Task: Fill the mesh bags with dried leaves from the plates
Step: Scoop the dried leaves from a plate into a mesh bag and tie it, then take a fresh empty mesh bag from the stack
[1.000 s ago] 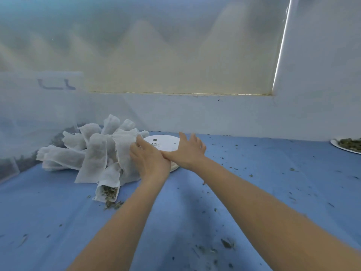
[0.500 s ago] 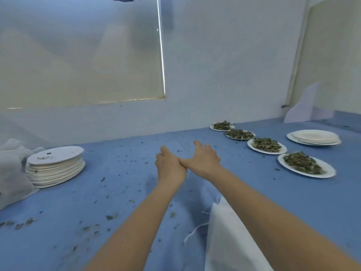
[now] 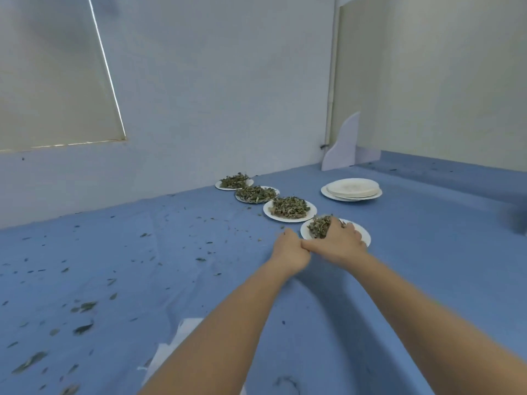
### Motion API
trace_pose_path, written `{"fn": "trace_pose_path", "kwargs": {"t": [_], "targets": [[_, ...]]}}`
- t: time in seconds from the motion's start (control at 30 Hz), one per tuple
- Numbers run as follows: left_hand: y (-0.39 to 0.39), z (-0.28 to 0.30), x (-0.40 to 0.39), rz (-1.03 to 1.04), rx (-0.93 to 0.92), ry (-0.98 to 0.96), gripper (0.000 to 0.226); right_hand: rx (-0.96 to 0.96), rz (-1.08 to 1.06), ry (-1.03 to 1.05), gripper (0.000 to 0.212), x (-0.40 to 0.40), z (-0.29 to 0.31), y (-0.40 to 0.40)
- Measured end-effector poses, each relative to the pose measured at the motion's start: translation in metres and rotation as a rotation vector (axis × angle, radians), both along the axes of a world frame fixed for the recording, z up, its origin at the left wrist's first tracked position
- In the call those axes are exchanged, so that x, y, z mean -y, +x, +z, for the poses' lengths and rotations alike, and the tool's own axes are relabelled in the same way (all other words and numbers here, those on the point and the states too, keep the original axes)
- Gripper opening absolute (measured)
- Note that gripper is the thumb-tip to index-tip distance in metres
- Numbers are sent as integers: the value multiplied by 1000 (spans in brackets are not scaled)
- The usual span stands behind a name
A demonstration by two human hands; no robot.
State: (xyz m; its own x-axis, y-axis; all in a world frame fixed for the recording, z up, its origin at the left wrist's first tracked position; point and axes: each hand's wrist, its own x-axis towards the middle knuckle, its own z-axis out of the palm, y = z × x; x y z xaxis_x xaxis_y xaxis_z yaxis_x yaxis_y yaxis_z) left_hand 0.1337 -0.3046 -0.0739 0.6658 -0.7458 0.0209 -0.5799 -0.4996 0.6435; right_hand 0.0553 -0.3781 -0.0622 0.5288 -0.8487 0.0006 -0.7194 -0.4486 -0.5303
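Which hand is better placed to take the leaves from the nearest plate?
Right. The right hand already lies over the leaves on the nearest plate. The left hand is curled beside the plate's edge, off the pile.

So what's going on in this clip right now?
A person is reaching with both bare hands to the nearest plate in a row of four plates of dried leaves on a blue surface. The right hand lies over that plate's leaf pile; the left hand sits beside it, touching the right. A stack of empty plates stands further right. A white bag lies near the person, partly hidden.
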Motion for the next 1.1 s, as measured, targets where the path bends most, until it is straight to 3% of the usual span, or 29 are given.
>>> {"fn": "trace_pose_path", "kwargs": {"t": [0.23,0.37,0.77,1.1], "targets": [[0,-15,53,-46,-49,-27,67,-8,-93,44,117,56,-18,0],[-2,-30,59,-60,66,-15,79,-60,-101,102,127,70,-31,1],[1,-22,42,-12,66,-54,52,141,-104,157,126,51,-21,11],[28,-9,-55,124,140,-149,33,213,30,149,123,-43,-5,45]]}}
